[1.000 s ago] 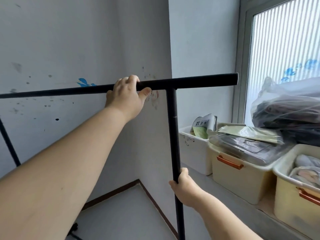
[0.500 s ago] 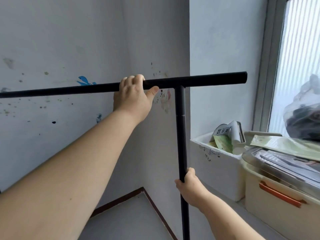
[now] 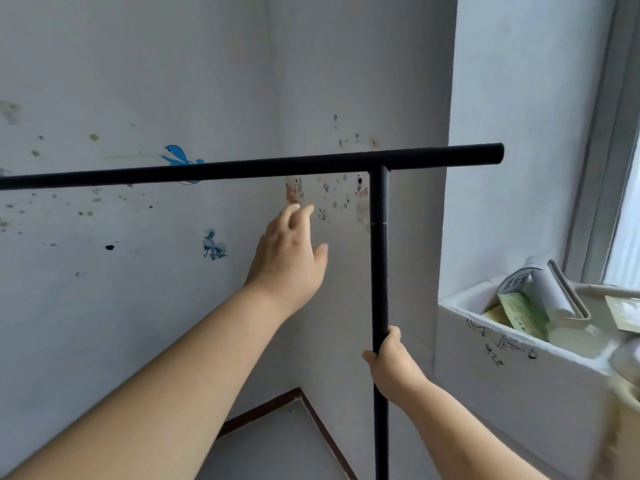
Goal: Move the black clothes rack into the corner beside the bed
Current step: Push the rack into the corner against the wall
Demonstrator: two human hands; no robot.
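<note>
The black clothes rack stands in front of a room corner, its top bar running from the left edge to the right and its right upright dropping out of view at the bottom. My left hand hangs below the top bar with fingers spread, touching nothing. My right hand is closed around the upright at about mid-height. The rack's feet and the bed are out of view.
Two stained white walls meet just behind the rack, with a brown skirting board along the floor. A white box with rolled papers sits on a ledge at the right, close to the upright, under a window.
My left hand has let go of the top bar and dropped below it with fingers apart. The view has shifted left, so the bins at the right have mostly left the frame.
</note>
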